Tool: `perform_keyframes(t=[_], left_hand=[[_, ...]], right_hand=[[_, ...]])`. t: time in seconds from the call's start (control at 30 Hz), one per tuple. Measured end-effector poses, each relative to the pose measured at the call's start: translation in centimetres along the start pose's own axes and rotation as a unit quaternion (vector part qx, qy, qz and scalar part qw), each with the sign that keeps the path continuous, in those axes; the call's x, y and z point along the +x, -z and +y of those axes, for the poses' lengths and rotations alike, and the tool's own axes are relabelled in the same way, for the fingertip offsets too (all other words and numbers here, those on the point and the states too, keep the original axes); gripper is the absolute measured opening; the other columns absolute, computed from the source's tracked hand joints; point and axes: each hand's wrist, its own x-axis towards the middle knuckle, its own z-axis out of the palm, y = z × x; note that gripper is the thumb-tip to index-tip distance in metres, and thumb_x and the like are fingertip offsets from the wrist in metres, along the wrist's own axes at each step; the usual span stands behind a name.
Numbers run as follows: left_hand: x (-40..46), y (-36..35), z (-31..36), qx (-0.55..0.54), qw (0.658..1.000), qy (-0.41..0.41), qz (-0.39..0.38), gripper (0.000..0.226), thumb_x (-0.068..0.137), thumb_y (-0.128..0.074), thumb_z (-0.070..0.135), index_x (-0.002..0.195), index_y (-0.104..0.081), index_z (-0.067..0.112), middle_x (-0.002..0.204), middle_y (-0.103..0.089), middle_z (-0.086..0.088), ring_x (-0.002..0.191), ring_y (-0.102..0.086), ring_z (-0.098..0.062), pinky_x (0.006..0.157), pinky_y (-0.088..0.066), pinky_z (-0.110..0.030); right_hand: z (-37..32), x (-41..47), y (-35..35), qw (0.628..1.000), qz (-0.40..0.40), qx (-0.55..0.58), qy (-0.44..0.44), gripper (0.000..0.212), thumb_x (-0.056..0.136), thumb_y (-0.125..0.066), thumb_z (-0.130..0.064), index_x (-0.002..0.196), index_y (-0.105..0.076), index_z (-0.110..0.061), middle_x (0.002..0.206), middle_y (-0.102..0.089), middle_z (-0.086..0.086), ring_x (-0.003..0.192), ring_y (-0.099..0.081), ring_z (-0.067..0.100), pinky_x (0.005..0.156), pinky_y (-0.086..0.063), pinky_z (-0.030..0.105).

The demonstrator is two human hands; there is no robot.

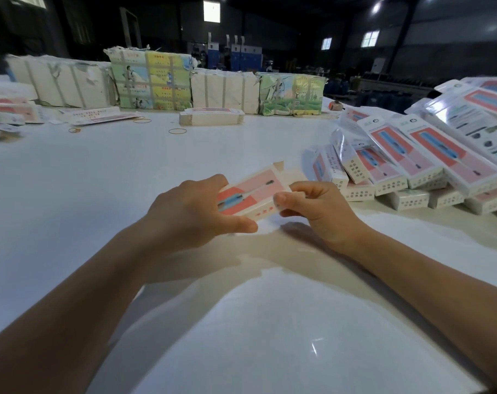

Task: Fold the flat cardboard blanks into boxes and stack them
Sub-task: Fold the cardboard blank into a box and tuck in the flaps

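Both hands are gripping a pink-and-white box (248, 194) just above the white surface (156, 166): left hand (190, 214) curling round its end, right hand (312, 206) pinching its flap.

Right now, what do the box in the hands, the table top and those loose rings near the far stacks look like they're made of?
Box: thin printed cardboard, matte, going by its creased flaps and plain buff edges.
Table top: smooth white glossy surface, probably laminate or coated board, since it mirrors the lights.
Rings: thin tan loops lying limp, most likely rubber bands.
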Motion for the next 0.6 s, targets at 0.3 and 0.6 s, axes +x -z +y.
perform_keyframes(t=[0.3, 0.6], left_hand=[[-0.5, -1.3, 0.6, 0.065, 0.994, -0.007, 0.093, 0.067, 0.057, -0.020, 0.084, 0.101, -0.031, 0.034, 0.088, -0.045, 0.017, 0.059, -0.053, -0.009, 0.046, -0.038, -0.018], [-0.6, -1.7, 0.7, 0.095, 0.982, -0.005, 0.160, 0.070, 0.055, -0.014, 0.086, 0.096, -0.033, 0.033, 0.080, -0.042, 0.018, 0.056, -0.048, -0.007, 0.045, -0.031, -0.019]], right_hand=[[0.0, -0.1, 0.1, 0.984, 0.157, -0.085, 0.025, 0.029, 0.084, -0.069, -0.021, 0.108, -0.054, -0.029, 0.098, -0.063, 0.003, 0.082, -0.064, 0.016, 0.070, -0.055, 0.031], [-0.6, -0.9, -1.1, 0.956, 0.197, -0.185, 0.117, 0.027, 0.091, -0.060, -0.011, 0.112, -0.063, -0.028, 0.096, -0.057, -0.015, 0.074, -0.054, -0.007, 0.067, -0.042, 0.008]])
